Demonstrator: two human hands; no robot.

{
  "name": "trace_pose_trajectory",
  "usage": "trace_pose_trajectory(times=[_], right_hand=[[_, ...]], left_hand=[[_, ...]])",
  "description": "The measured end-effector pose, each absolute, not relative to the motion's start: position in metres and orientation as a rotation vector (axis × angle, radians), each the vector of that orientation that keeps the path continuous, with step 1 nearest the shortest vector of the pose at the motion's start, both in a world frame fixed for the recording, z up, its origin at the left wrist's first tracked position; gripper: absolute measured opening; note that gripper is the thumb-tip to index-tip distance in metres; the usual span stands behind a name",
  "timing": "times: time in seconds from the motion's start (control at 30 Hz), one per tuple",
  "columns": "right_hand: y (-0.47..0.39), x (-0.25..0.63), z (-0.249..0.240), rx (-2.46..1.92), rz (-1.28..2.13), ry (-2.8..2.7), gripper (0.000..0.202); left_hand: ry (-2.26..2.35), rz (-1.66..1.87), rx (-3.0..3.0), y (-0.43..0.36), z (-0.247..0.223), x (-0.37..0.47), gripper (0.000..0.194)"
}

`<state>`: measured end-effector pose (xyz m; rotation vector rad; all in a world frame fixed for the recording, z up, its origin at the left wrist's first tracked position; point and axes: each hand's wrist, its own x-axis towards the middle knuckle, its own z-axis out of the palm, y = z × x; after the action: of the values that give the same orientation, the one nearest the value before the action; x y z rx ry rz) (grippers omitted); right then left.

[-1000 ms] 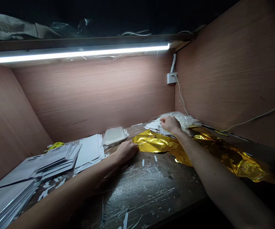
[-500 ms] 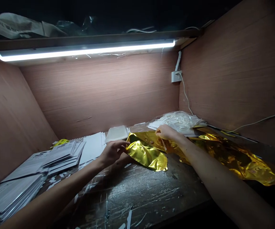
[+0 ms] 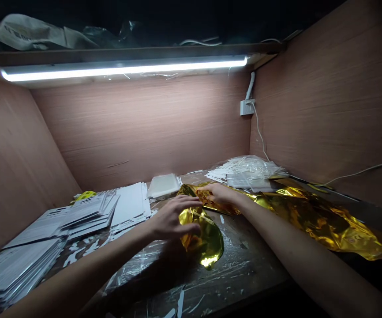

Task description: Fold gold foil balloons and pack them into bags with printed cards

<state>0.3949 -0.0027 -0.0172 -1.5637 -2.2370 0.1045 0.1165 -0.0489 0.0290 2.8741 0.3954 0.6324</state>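
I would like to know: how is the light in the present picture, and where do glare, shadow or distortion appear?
In the head view, the tube light burns out to white; in the head view, gold foil shows bright glare; in the head view, a dark shadow falls on the table below the left hand; in the head view, the right forearm looks stretched, probably by a wide lens.

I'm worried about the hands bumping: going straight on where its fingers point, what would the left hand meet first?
The left hand would probably meet the gold foil first, with the right hand close behind; exact depth is unclear.
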Motion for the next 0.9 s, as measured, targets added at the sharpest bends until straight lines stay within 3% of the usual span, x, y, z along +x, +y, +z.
trace_pose_trajectory(times=[0.1,0.2,0.27,0.43,0.57,0.7,0.8,0.9], right_hand=[[0.001,0.389,-0.021,-1.526,0.1,-2.296,0.05],[0.003,0.387,-0.02,-1.486,0.106,-2.349,0.037],[0.003,0.388,-0.019,-1.45,0.129,-2.371,0.034],[-0.001,0.389,-0.015,-1.393,0.212,-2.372,0.023],[-0.008,0.387,-0.01,-1.391,0.227,-2.31,0.016],[-0.01,0.386,-0.005,-1.431,0.177,-2.201,0.022],[-0.011,0.383,-0.006,-1.428,0.152,-2.162,0.039],[-0.013,0.373,-0.01,-1.333,0.206,-2.23,0.066]], left_hand=[[0.361,0.352,2.967,-0.075,0.024,0.125,0.105],[0.553,0.174,2.933,-0.085,0.015,0.123,0.113],[0.653,0.139,2.895,-0.086,0.008,0.118,0.098],[0.518,0.438,2.796,-0.085,-0.014,0.101,0.025],[0.647,0.739,2.584,-0.072,-0.02,0.076,0.02],[0.587,1.033,2.042,-0.034,0.009,0.041,0.021],[0.583,1.073,1.608,-0.005,0.043,0.018,0.025],[0.803,1.167,1.427,0.02,0.066,0.007,0.014]])
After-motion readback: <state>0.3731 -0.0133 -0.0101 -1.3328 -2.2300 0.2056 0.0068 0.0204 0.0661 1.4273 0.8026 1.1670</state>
